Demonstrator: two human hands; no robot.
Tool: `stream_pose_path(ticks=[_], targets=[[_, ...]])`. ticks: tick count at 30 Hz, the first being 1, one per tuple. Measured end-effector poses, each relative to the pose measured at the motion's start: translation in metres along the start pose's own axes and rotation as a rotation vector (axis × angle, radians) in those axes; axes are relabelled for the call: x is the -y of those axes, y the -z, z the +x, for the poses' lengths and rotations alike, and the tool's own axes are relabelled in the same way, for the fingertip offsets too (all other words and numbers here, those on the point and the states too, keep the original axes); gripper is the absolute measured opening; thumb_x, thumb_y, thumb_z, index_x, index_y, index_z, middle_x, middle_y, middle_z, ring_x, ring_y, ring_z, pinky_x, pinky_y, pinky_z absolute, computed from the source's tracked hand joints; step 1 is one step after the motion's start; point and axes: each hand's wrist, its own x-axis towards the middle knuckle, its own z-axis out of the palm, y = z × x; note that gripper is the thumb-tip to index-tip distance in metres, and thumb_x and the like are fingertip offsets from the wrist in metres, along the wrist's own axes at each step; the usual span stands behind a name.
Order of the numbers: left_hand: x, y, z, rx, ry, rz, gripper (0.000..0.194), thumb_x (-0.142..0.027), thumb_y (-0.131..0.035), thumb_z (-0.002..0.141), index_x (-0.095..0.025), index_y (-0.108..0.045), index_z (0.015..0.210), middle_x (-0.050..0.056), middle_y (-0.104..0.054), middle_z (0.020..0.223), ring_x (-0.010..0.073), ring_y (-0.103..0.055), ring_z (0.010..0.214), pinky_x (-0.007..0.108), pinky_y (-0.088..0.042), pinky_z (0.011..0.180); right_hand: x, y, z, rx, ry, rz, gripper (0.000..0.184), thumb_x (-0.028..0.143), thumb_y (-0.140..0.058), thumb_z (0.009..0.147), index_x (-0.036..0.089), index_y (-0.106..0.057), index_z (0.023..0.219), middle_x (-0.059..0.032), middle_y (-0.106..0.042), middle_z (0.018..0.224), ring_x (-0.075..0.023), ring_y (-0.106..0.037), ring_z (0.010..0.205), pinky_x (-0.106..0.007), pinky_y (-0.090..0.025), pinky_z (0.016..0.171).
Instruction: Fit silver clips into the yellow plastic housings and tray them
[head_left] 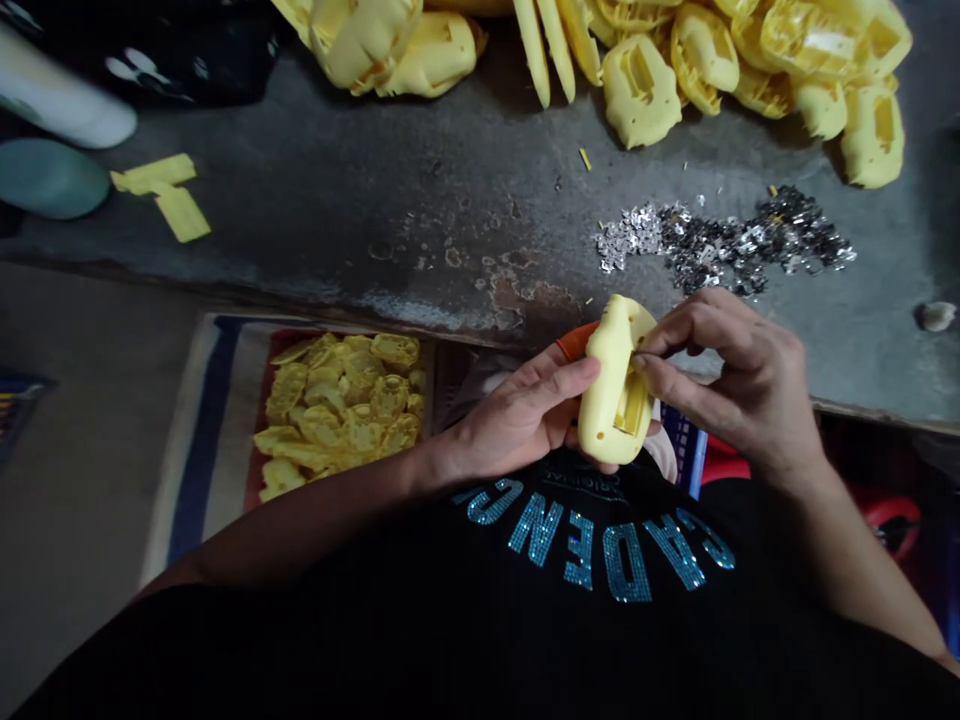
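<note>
My left hand (536, 405) is closed around a yellow plastic shell (611, 390), thumb on its side and an orange cover (576, 341) on one finger. The shell is tilted up in front of my chest, with a long slot and small round holes facing me. My right hand (739, 375) pinches a tiny dark piece, perhaps metal, at the upper end of that slot; the fingertips hide most of it. Just beyond my hands, small shiny metal pieces (720, 240) lie scattered on the grey worktable (315, 200).
More yellow shells (641, 90) are piled along the table's far side. Flat yellow strips (176, 195) lie at the left beside a green rounded object (52, 178). Below the table edge, a red crate (262, 410) holds many yellow parts. A small whitish lump (937, 316) sits far right.
</note>
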Motion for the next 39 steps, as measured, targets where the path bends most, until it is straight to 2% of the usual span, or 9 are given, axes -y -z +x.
stream_pose_path(ticks=[5,8,16,22,26,29,32,35,39], targets=[[-0.004,0.000,0.001,0.095,0.090,-0.050,0.052,-0.060,-0.078,0.107,-0.029,-0.068,0.147,0.014,-0.083,0.138,0.0395,-0.087,0.117,0.039,-0.076,0.071,-0.003,-0.012,-0.004,-0.107,-0.072,0.104,0.019,0.033,-0.077,0.103,0.029,-0.069,0.086,-0.0014,-0.074,0.082,-0.0225,-0.069,0.078,-0.042,-0.058,0.073],[-0.004,0.001,0.003,0.085,0.086,-0.046,0.051,-0.059,-0.079,0.106,-0.028,-0.069,0.146,0.014,-0.083,0.135,0.0397,-0.087,0.118,0.041,-0.076,0.073,-0.004,-0.017,-0.009,-0.167,-0.077,0.095,0.019,0.033,-0.077,0.103,0.029,-0.069,0.085,-0.0016,-0.074,0.082,-0.0230,-0.069,0.077,-0.044,-0.058,0.076],[-0.002,-0.001,0.002,0.038,0.052,-0.009,0.049,-0.055,-0.082,0.105,-0.033,-0.070,0.147,0.010,-0.084,0.136,0.0362,-0.088,0.114,0.040,-0.077,0.072,-0.007,-0.023,-0.012,-0.230,-0.080,0.065,0.023,0.036,-0.077,0.102,0.029,-0.067,0.082,-0.0016,-0.073,0.077,-0.0231,-0.067,0.073,-0.045,-0.058,0.076],[-0.003,0.003,0.002,0.078,0.096,-0.036,0.060,-0.060,-0.082,0.104,-0.030,-0.065,0.153,0.015,-0.084,0.137,0.0405,-0.087,0.120,0.042,-0.077,0.075,-0.005,-0.019,-0.012,-0.187,-0.062,0.082,0.019,0.030,-0.078,0.102,0.029,-0.071,0.085,-0.0015,-0.075,0.081,-0.0233,-0.069,0.078,-0.045,-0.059,0.079],[-0.003,0.004,0.002,0.084,0.098,-0.038,0.061,-0.057,-0.081,0.106,-0.032,-0.062,0.158,0.014,-0.083,0.141,0.0418,-0.086,0.122,0.043,-0.077,0.074,-0.006,-0.012,-0.009,-0.116,-0.060,0.078,0.017,0.034,-0.078,0.105,0.029,-0.074,0.089,-0.0020,-0.077,0.084,-0.0235,-0.071,0.080,-0.044,-0.059,0.078],[-0.003,0.004,0.001,0.062,0.099,-0.023,0.062,-0.056,-0.081,0.105,-0.032,-0.062,0.159,0.014,-0.083,0.141,0.0408,-0.087,0.120,0.042,-0.077,0.072,-0.009,-0.007,-0.006,-0.040,-0.054,0.040,0.019,0.039,-0.079,0.105,0.029,-0.074,0.090,-0.0017,-0.076,0.084,-0.0232,-0.071,0.078,-0.042,-0.059,0.076],[-0.003,0.002,0.001,0.023,0.088,-0.027,0.061,-0.054,-0.081,0.106,-0.029,-0.062,0.159,0.014,-0.084,0.136,0.0386,-0.087,0.117,0.038,-0.077,0.069,-0.010,-0.004,-0.005,0.000,-0.032,-0.073,0.013,0.036,-0.082,0.104,0.029,-0.077,0.094,-0.0026,-0.078,0.087,-0.0246,-0.073,0.082,-0.043,-0.057,0.078],[-0.005,0.001,0.001,0.016,0.099,-0.079,0.060,-0.054,-0.078,0.108,-0.026,-0.062,0.159,0.014,-0.084,0.134,0.0380,-0.087,0.116,0.037,-0.076,0.068,-0.007,-0.005,-0.011,-0.040,0.003,-0.178,0.004,0.028,-0.079,0.106,0.031,-0.082,0.106,-0.0040,-0.082,0.096,-0.0271,-0.077,0.089,-0.046,-0.056,0.082],[-0.008,0.002,0.003,0.065,0.148,-0.089,0.065,-0.060,-0.071,0.110,-0.023,-0.060,0.163,0.019,-0.083,0.139,0.0399,-0.087,0.118,0.035,-0.075,0.069,-0.003,-0.006,-0.022,-0.146,0.076,-0.264,0.025,0.019,-0.077,0.107,0.037,-0.084,0.123,-0.0036,-0.085,0.105,-0.0268,-0.079,0.090,-0.048,-0.054,0.084]])
